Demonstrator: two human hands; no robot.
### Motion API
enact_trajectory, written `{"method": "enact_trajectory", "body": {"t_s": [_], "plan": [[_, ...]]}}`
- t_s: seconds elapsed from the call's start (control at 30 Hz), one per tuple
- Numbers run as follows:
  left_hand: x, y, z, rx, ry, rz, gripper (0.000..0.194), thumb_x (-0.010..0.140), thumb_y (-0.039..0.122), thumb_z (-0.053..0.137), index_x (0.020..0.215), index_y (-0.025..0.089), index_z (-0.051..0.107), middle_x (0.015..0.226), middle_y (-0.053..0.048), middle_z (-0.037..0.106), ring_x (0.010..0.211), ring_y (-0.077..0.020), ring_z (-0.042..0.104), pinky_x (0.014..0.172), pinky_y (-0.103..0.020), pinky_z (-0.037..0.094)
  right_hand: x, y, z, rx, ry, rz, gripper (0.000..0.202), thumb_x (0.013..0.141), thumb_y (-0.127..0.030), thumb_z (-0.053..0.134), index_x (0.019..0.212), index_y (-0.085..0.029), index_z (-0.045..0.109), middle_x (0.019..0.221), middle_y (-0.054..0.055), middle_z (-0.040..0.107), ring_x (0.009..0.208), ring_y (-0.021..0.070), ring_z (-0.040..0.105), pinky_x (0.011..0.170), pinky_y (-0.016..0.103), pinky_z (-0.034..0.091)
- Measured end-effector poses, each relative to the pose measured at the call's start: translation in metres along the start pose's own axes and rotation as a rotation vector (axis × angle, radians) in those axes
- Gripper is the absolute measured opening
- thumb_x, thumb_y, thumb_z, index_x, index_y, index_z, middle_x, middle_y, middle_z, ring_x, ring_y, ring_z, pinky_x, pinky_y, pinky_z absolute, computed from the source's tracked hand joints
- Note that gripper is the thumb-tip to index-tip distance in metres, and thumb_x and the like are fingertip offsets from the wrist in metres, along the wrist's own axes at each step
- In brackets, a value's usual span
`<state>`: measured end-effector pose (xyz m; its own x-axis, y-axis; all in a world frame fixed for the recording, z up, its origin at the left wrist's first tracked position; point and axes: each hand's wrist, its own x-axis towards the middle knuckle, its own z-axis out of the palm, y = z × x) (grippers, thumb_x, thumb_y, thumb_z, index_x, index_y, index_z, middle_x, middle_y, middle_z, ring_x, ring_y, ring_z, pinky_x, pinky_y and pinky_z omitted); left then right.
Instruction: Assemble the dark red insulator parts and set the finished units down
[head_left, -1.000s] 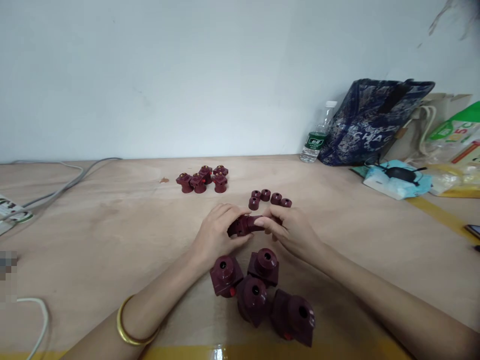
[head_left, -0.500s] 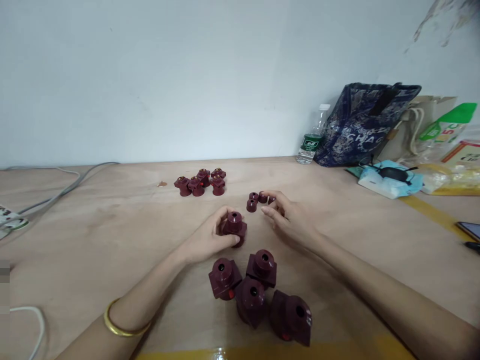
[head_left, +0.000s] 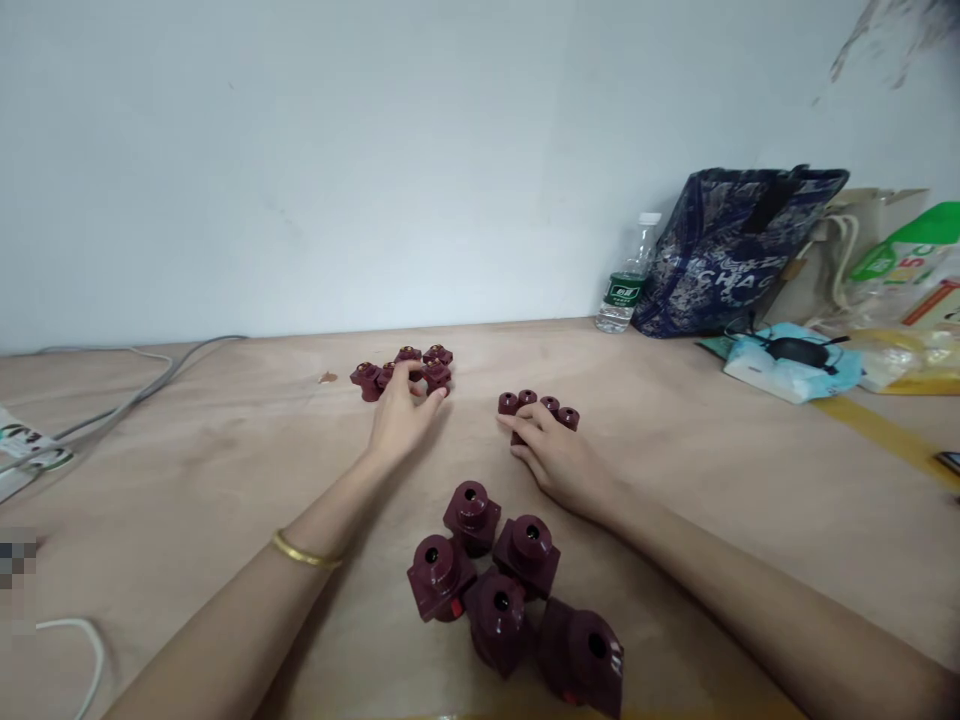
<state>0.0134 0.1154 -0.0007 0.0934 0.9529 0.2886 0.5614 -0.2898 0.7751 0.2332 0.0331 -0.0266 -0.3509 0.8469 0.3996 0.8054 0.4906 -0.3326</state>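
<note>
My left hand (head_left: 405,400) reaches to the far group of maroon square-flanged fittings (head_left: 367,380), thumb and fingers apart beside the right-hand fittings; it partly hides some of them. My right hand (head_left: 544,445) is at the small round maroon caps (head_left: 568,417), each with a hole in its top. One cap (head_left: 517,438) shows between its thumb and fingers, mostly covered. Nearer me stands a cluster of larger maroon pieces (head_left: 531,545), each a flanged body with a holed round top. One of them (head_left: 472,508) stands at the back of this cluster.
A water bottle (head_left: 621,285) and a dark patterned bag (head_left: 727,260) stand against the wall at right. A blue tissue pack (head_left: 787,370) lies before them. Grey cables (head_left: 161,375) run along the left of the wooden table (head_left: 247,440). A brown scrap (head_left: 328,378) lies near the far group.
My left hand has let go of a capped fitting, which now stands with the near cluster, and has moved away to the far group. My right hand has closed in on a cap.
</note>
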Motion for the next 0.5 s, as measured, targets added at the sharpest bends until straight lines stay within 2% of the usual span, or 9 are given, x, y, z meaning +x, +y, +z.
{"method": "enact_trajectory", "body": {"t_s": [0.07, 0.13, 0.23, 0.3, 0.37, 0.43, 0.5], "plan": [[0.015, 0.001, 0.005, 0.22, 0.043, 0.051, 0.059, 0.081, 0.049, 0.056, 0.132, 0.024, 0.04, 0.101, -0.011, 0.059, 0.095, -0.0311, 0.06, 0.083, -0.05, 0.044, -0.002, -0.003, -0.003, 0.014, 0.015, 0.044, 0.028, 0.09, -0.021, 0.047, 0.115, -0.017, 0.06, 0.116, 0.014, 0.052, 0.096, 0.0223, 0.06, 0.082, 0.039, 0.053], [0.021, 0.004, 0.009, 0.395, 0.02, 0.054, 0.055, 0.084, 0.055, 0.047, 0.13, 0.025, 0.044, 0.103, -0.014, 0.057, 0.092, -0.035, 0.061, 0.079, -0.053, 0.045, -0.004, -0.004, -0.004, 0.049, 0.039, 0.056, 0.021, 0.089, -0.021, 0.051, 0.106, -0.018, 0.063, 0.115, 0.013, 0.051, 0.096, 0.0222, 0.059, 0.082, 0.038, 0.053], [0.009, 0.005, 0.009, 0.437, -0.007, 0.082, 0.045, 0.087, 0.054, 0.042, 0.119, 0.024, 0.051, 0.103, -0.014, 0.056, 0.092, -0.035, 0.061, 0.078, -0.052, 0.045, -0.007, -0.001, -0.002, 0.127, 0.048, 0.01, 0.023, 0.087, -0.018, 0.052, 0.108, -0.019, 0.061, 0.117, 0.012, 0.053, 0.103, 0.0228, 0.057, 0.088, 0.039, 0.051], [-0.008, 0.003, 0.008, 0.355, -0.024, 0.159, 0.038, 0.087, 0.048, 0.046, 0.116, 0.024, 0.05, 0.1, -0.011, 0.058, 0.095, -0.0312, 0.06, 0.082, -0.049, 0.045, -0.007, 0.002, 0.0, 0.174, 0.052, -0.027, 0.029, 0.088, -0.014, 0.048, 0.114, -0.019, 0.059, 0.118, 0.012, 0.054, 0.106, 0.0224, 0.057, 0.091, 0.04, 0.049], [-0.024, 0.001, 0.007, 0.178, -0.046, 0.168, 0.041, 0.084, 0.042, 0.054, 0.119, 0.023, 0.045, 0.096, -0.007, 0.062, 0.091, -0.0256, 0.062, 0.084, -0.045, 0.046, -0.007, 0.002, 0.001, 0.207, 0.09, -0.038, 0.034, 0.088, -0.011, 0.045, 0.119, -0.02, 0.057, 0.121, 0.011, 0.055, 0.111, 0.0221, 0.055, 0.095, 0.041, 0.046], [-0.037, 0.0, 0.007, -0.059, -0.075, 0.064, 0.049, 0.079, 0.039, 0.063, 0.119, 0.021, 0.042, 0.094, -0.005, 0.066, 0.086, -0.0214, 0.064, 0.083, -0.04, 0.049, -0.006, 0.001, -0.002, 0.235, 0.142, -0.008, 0.037, 0.088, -0.01, 0.045, 0.121, -0.021, 0.056, 0.12, 0.011, 0.057, 0.111, 0.0224, 0.055, 0.096, 0.042, 0.045], [-0.044, 0.002, 0.008, -0.247, -0.117, -0.03, 0.047, 0.073, 0.037, 0.069, 0.11, 0.017, 0.047, 0.095, -0.007, 0.068, 0.085, -0.0206, 0.065, 0.081, -0.038, 0.051, -0.006, -0.003, -0.007, 0.267, 0.196, 0.044, 0.035, 0.086, -0.011, 0.049, 0.118, -0.02, 0.057, 0.113, 0.009, 0.062, 0.103, 0.0223, 0.058, 0.092, 0.041, 0.047]]}}
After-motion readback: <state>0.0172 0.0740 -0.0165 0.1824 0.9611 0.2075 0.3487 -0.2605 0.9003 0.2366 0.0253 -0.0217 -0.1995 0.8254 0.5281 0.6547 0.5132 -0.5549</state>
